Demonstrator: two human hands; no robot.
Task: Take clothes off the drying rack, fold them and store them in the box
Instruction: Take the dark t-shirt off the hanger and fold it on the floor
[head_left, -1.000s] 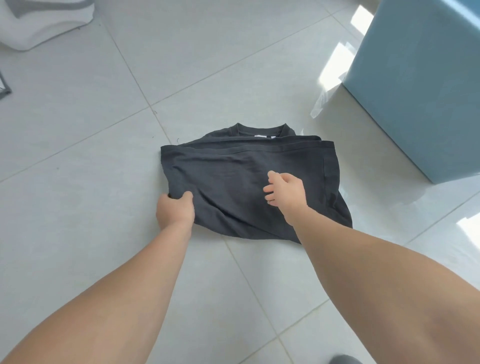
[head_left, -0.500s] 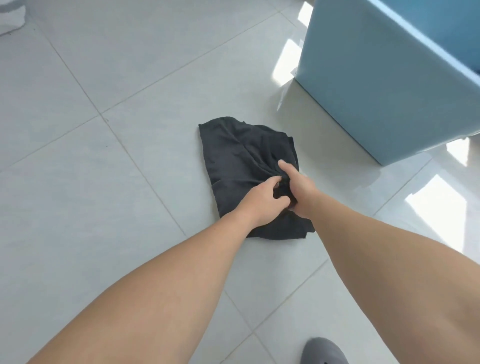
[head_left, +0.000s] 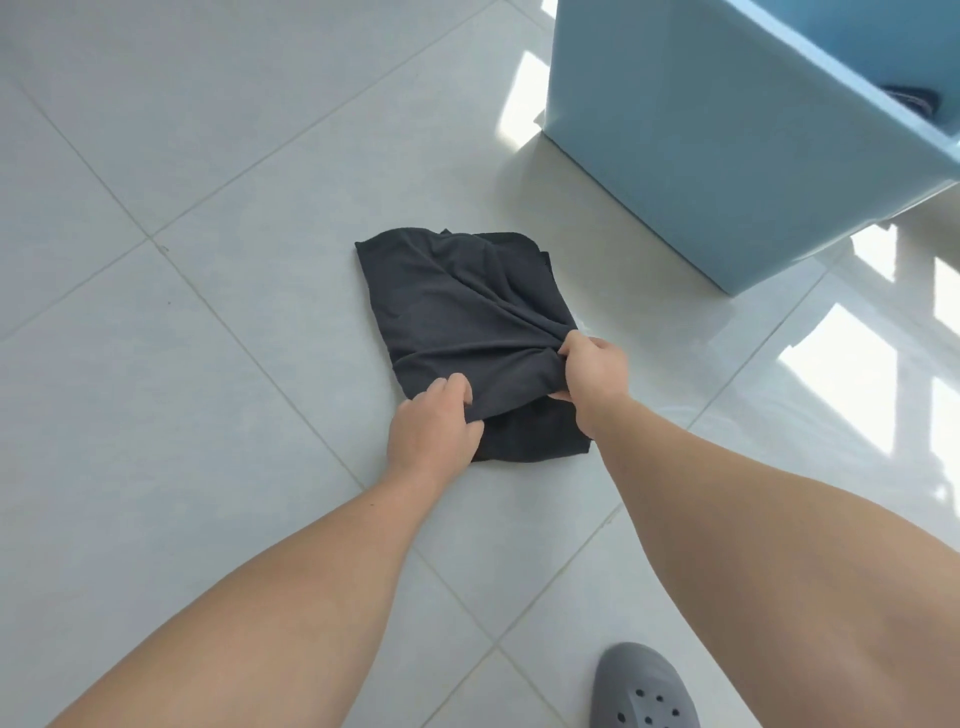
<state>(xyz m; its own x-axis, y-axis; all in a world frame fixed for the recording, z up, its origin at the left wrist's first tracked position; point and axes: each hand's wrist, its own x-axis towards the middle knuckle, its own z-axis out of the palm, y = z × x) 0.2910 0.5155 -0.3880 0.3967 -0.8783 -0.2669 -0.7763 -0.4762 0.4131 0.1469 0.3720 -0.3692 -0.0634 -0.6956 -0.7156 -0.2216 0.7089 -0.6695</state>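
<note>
A dark grey T-shirt (head_left: 452, 312), folded to a narrow bundle, lies on the pale tiled floor in the middle of the head view. My left hand (head_left: 434, 428) pinches its near left edge. My right hand (head_left: 592, 374) grips the near right edge, and the cloth between the two hands is lifted and creased. The far part of the shirt rests flat on the tiles. A light blue box (head_left: 701, 130) stands to the upper right, about a tile away from the shirt. A dark garment (head_left: 914, 101) shows just inside its rim.
Grey-white floor tiles (head_left: 182, 364) spread all around, with bright sun patches at the right. The toe of a grey perforated clog (head_left: 644, 691) shows at the bottom edge, near my right forearm.
The shirt went from a wide fold to a narrow one. My hands met at its near end, then parted to grip the two near corners. The view shifted, bringing the box closer.
</note>
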